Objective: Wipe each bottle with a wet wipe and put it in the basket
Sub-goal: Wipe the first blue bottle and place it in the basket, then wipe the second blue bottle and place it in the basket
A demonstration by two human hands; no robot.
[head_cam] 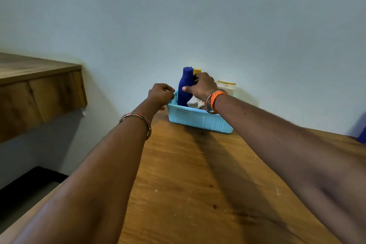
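R hand [201,85] grips blue bottle [185,87] in basket [198,119]; L hand [161,93] on rim.

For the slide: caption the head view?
Right hand grips blue bottle in light-blue basket; left hand at rim.

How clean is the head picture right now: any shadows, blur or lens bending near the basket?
Head view: dim, soft light; both forearms cast long shadows on the wooden table toward the basket. Wide-angle bending curves the table edges. The right hand on the blue bottle looks slightly soft.
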